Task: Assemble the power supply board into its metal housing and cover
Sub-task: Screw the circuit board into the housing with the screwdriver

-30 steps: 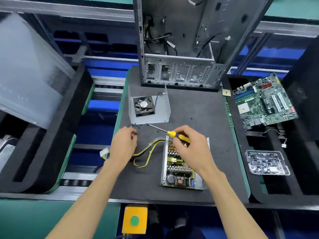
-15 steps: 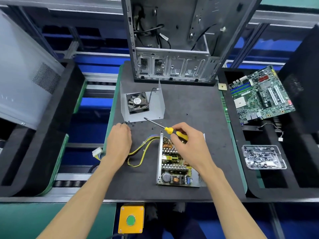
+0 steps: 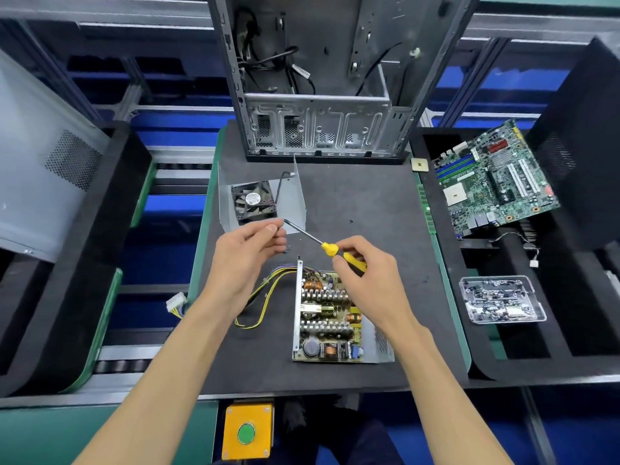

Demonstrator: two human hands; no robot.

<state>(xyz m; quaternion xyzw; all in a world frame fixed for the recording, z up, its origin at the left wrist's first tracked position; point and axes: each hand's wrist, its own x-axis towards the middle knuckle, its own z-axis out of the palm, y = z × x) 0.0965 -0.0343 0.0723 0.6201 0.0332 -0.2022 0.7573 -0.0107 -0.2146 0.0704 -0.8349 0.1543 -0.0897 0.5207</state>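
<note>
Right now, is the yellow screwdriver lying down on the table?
No, the right hand holds the screwdriver up off the mat, its tip by the left hand.

Dark mat point(image 3: 369, 203) carries power supply board point(image 3: 327, 317), fan cover point(image 3: 258, 199), chassis point(image 3: 322, 135).

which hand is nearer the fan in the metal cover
Left. The left hand is raised just in front of the fan, fingertips by the cover's near edge. The right hand grips the screwdriver over the board, farther off.
</note>
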